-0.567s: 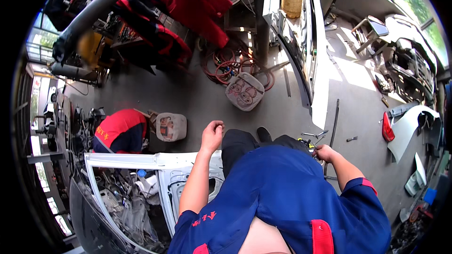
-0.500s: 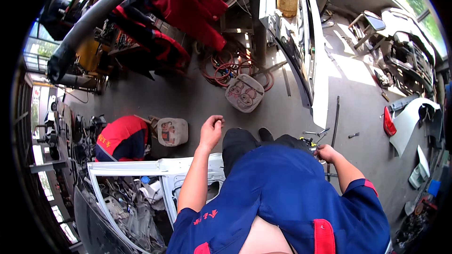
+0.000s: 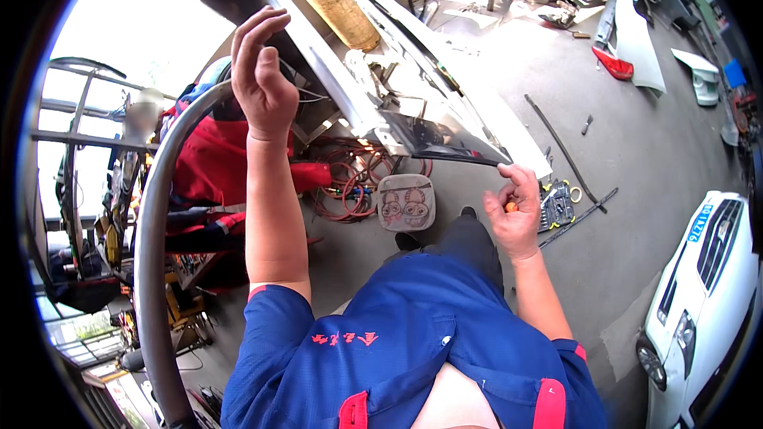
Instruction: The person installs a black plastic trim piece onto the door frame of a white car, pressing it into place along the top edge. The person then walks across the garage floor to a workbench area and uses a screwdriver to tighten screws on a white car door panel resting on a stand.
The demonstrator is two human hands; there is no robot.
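My left hand point(image 3: 266, 83) is raised high, beside the upper part of a white vehicle door point(image 3: 534, 157). Its fingers are stretched up and slightly bent, with nothing seen in them; whether it touches the door I cannot tell. My right hand point(image 3: 515, 218) is at the door's lower corner, close to the edge of a dark glossy panel point(image 3: 445, 143). Its fingers are curled round a small orange-ended thing point(image 3: 511, 207), mostly hidden in the palm. Just right of that hand, an open tool set point(image 3: 556, 206) lies on the floor.
A square stool point(image 3: 407, 202) with a cartoon cover stands ahead of my legs, near coiled red hoses point(image 3: 350, 191). A curved grey pipe point(image 3: 151, 254) runs along the left. Long dark strips point(image 3: 560, 147) lie on the floor. At right are a white car point(image 3: 703, 294) and a red tail lamp point(image 3: 612, 63).
My left hand has risen from low in front of me to the door's upper part. My right hand has moved forward to its lower corner. The view has swung right; the crouching person is out of it.
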